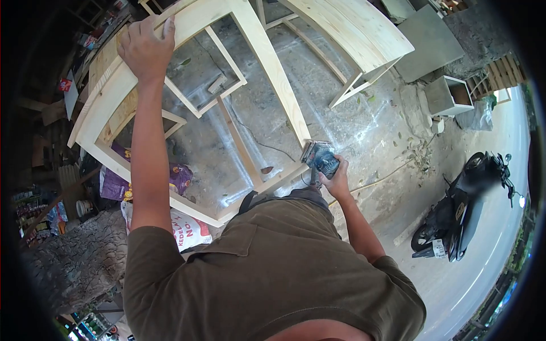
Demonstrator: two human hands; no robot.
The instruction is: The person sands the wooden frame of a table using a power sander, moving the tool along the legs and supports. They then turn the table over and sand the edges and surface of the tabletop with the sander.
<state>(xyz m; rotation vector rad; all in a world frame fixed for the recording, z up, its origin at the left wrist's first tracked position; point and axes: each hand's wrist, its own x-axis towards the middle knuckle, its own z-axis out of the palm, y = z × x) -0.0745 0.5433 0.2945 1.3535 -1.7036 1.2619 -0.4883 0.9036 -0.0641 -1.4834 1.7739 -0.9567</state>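
Note:
A pale, unpainted wooden furniture frame [270, 71] with legs and crossbars lies in front of me. My left hand [147, 50] is closed over its upper left edge, fingers curled on the far side and thumb on the near side. At the lower end of one leg, my right hand [338, 179] grips a blue electric sander [325, 161] by its body. The sander's flat pad sits at the leg's end, close to my waist. Part of the right-hand fingers is hidden behind the tool.
A second pale wooden piece [355, 31] stands at the upper right. A purple bag [181, 177] and a white sack [193, 232] lie beneath the frame's left side. A yellowish cord [382, 179] crosses the dusty concrete floor [347, 133]. A motorbike [458, 210] is parked at right.

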